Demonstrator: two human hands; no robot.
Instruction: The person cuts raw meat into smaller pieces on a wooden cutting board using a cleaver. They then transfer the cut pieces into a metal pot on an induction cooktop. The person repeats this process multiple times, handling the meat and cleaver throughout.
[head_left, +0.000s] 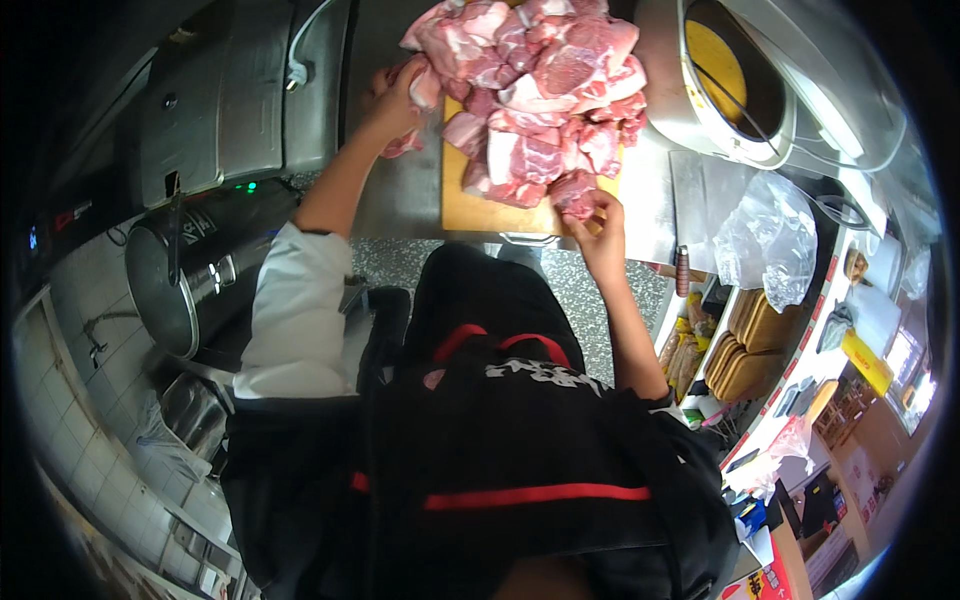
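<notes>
A large heap of raw meat chunks (540, 90), pink with white fat, covers most of a yellow cutting board (480, 217) on a steel counter. My left hand (394, 105) grips a fatty meat piece (425, 86) at the heap's left side, past the board's edge. Just below that hand a smaller scrap of meat (403, 145) lies over the bare steel. At the board's front right, my right hand (602, 229) has its thumb and fingers on a dark red meat chunk (574, 193). The far end of the heap runs out of view.
A cleaver (682, 225) with a brown handle lies on the counter to the right, beside a clear plastic bag (769, 236). Behind it stands a steel pot (667, 82) with yellowish contents. A large steel cylinder (202, 274) is at left. Wooden trays (739, 352) fill a lower right shelf.
</notes>
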